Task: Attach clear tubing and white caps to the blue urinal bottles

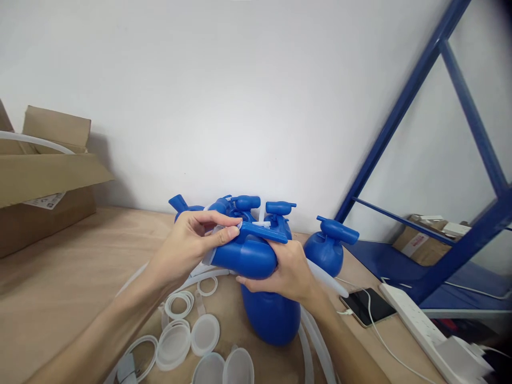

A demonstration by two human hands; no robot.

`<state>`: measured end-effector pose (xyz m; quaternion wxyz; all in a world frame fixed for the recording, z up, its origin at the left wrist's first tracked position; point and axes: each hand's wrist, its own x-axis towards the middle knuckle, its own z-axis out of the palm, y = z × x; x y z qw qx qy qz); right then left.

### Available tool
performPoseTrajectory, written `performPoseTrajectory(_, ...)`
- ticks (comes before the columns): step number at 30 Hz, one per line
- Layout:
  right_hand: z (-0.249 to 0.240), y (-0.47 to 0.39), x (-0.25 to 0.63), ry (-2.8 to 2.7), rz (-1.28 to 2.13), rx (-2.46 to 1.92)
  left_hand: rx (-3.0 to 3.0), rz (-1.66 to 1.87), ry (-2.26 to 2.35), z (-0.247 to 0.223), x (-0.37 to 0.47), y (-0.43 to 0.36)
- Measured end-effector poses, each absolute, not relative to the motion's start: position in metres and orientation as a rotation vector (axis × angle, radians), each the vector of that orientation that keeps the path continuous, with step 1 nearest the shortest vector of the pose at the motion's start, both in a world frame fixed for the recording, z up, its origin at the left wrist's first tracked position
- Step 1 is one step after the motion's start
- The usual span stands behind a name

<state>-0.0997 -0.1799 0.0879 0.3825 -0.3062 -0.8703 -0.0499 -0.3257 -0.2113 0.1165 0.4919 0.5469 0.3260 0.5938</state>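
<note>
A blue plastic pump head point(246, 255) lies sideways in the air above the wooden table point(68, 277). My right hand point(288, 272) cups it from below and behind. My left hand point(192, 242) pinches a clear plastic piece at the pump's open end, thumb on top. Directly under the hands stands another blue pump body point(270, 317). Several more blue pumps point(276, 213) stand behind against the wall, one of them point(328, 245) off to the right.
Clear plastic caps and rings point(188, 336) and white tubes point(316, 341) lie at the near table edge. A phone point(368, 306) on a cable and a white power strip point(420, 325) lie right. An open cardboard box point(44, 181) sits left; a blue rack point(420, 96) stands right.
</note>
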Motion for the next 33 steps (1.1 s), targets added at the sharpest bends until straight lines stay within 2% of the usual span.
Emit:
performPoseTrajectory(11, 0.08, -0.187, -0.1, -2.094, -0.644, -0.843, 1.415, 1.682, 0.725, 0.108, -0.311, -0.21)
performPoseTrajectory(16, 0.092, -0.193, -0.096, -2.164, -0.761, -0.816, 1.614, 1.612, 0.671, 0.114, -0.322, -0.21)
performPoseTrajectory(22, 0.098, -0.194, -0.089, -2.237, -0.62, -0.75, 1.678, 1.5, 0.651, 0.12, -0.33, -0.212)
performPoseTrajectory(27, 0.091, -0.188, -0.093, -2.156, -0.505, -0.699, 1.721, 1.721, 0.658, 0.108, -0.313, -0.215)
performPoseTrajectory(33, 0.086, -0.185, -0.096, -2.001, -0.722, -0.737, 2.155, 2.206, 0.944, 0.09, -0.298, -0.215)
